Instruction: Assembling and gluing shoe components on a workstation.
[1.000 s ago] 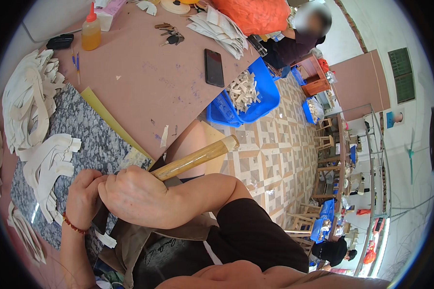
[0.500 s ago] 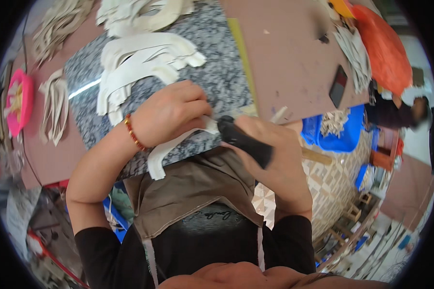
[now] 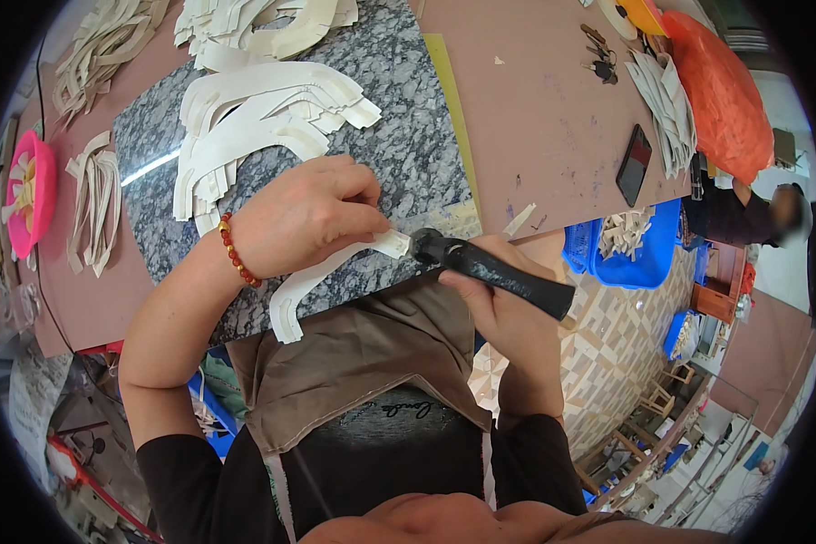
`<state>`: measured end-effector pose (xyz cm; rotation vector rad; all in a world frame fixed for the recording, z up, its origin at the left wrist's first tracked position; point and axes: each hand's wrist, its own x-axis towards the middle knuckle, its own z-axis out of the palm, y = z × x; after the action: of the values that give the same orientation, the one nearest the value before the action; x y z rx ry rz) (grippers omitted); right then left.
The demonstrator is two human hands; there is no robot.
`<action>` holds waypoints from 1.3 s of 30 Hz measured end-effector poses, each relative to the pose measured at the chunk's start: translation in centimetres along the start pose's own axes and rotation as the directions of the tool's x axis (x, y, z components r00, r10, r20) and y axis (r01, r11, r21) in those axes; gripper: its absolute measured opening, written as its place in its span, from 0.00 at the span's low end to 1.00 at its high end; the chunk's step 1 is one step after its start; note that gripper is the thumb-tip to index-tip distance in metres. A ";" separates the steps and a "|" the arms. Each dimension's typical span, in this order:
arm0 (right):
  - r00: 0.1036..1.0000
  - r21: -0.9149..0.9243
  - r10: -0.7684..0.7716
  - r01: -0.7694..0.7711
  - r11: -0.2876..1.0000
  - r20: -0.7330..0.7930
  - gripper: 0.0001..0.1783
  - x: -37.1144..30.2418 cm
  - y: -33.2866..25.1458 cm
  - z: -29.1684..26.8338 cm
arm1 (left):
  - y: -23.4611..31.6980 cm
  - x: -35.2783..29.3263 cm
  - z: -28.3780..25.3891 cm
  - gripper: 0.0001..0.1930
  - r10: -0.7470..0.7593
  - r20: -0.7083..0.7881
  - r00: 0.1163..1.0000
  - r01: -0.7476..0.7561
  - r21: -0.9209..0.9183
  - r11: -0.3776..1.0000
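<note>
My left hand (image 3: 308, 218) is closed, its fingertips pinching a curved white strip of leather-like material (image 3: 313, 276) near its right end. The strip lies on the front edge of a grey speckled stone slab (image 3: 408, 145). In my right hand (image 3: 517, 317) is a black-handled hammer (image 3: 508, 276). Its dark head is down at the strip's right end, close to my left fingertips; whether it touches the strip I cannot tell. Beyond my left hand lies a pile of similar curved white pieces (image 3: 245, 136) on the slab.
More white strips (image 3: 95, 199) lie on the brown table at left, beside a pink basket (image 3: 32, 195). At right are a phone (image 3: 635, 165), keys (image 3: 600, 59) and a red plastic bag (image 3: 721, 95). A blue bin (image 3: 657, 245) of scraps stands below; another person (image 3: 734, 213) is at far right.
The hammer's handle has swung out to the right, and my right hand has turned with it. My left hand stays on the strip, which lies much as before.
</note>
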<state>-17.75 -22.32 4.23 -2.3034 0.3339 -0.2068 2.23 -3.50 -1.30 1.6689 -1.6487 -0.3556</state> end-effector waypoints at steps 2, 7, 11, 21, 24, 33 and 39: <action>0.999 -0.072 0.028 -0.027 0.997 0.022 0.13 0.7 -0.8 -0.8 | 0.2 -0.2 -0.3 0.10 0.018 -0.003 1.000 -0.018 0.024 1.000; 0.998 -0.064 -0.058 0.059 0.996 0.022 0.12 2.5 -2.3 -0.4 | 1.0 -0.4 -1.4 0.10 0.027 0.081 0.996 -0.043 0.206 0.978; 0.982 -0.112 -0.116 0.133 0.985 0.149 0.13 2.0 -0.5 0.1 | 1.1 -0.4 1.5 0.08 0.042 0.084 0.996 -0.066 0.310 0.948; 0.975 -0.178 -0.080 0.117 0.977 0.205 0.13 2.8 -0.9 0.0 | 0.9 -0.4 2.1 0.12 -0.090 -0.070 0.993 0.095 0.060 0.994; 0.970 -0.210 -0.085 0.134 0.968 0.227 0.15 2.7 -0.8 -0.1 | 0.8 -0.8 2.3 0.11 -0.069 -0.077 0.995 0.071 0.034 0.997; 0.972 -0.136 -0.126 0.154 0.979 0.197 0.15 3.9 -0.7 -0.2 | 0.6 -1.5 1.4 0.09 0.064 -0.073 0.995 -0.047 0.208 0.977; 0.967 -0.216 -0.126 0.175 0.961 0.223 0.12 4.0 -1.3 -0.1 | 0.7 -1.5 2.0 0.10 0.098 -0.010 0.995 -0.091 0.296 0.951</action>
<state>-13.74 -22.77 5.40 -2.5594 0.0776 0.0000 0.21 -2.58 -2.65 1.7911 -1.8257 -0.0405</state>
